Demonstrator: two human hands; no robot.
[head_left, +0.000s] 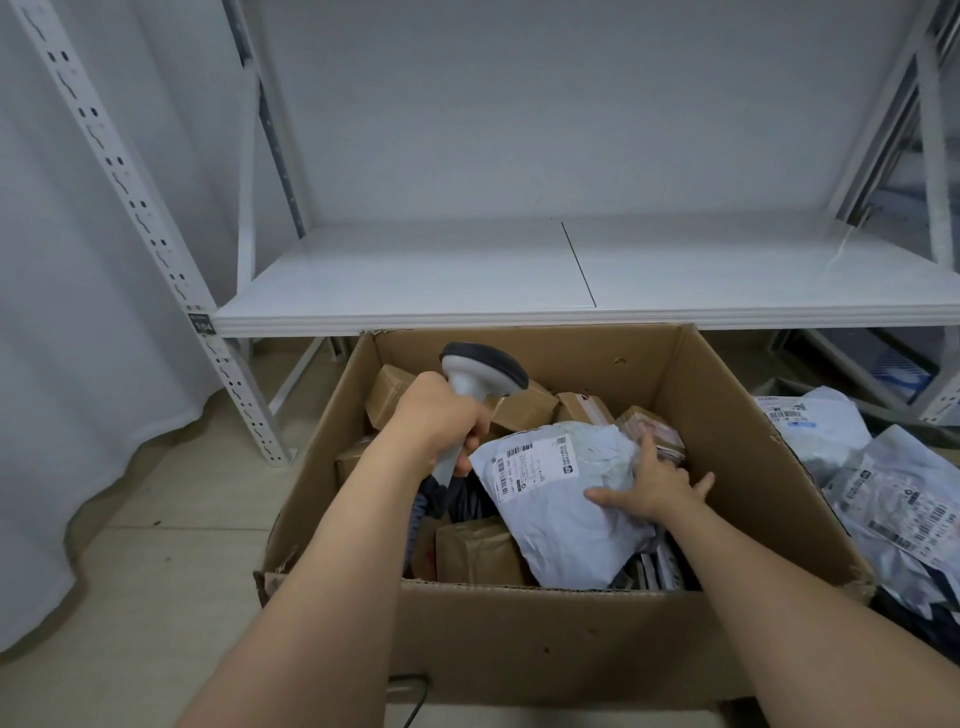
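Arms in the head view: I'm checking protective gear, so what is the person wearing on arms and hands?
Nothing that shows. The left forearm and right forearm are bare, with no sleeve in the frame. The left-hand grip and right-hand grip are ungloved; no ring, watch or wristband is visible.

Left forearm (332, 545) and right forearm (779, 587) extended forward. Left hand (441, 415) fisted round grey plastic handheld scanner (470, 371). Right hand (655, 483) palm-down, fingers splayed.
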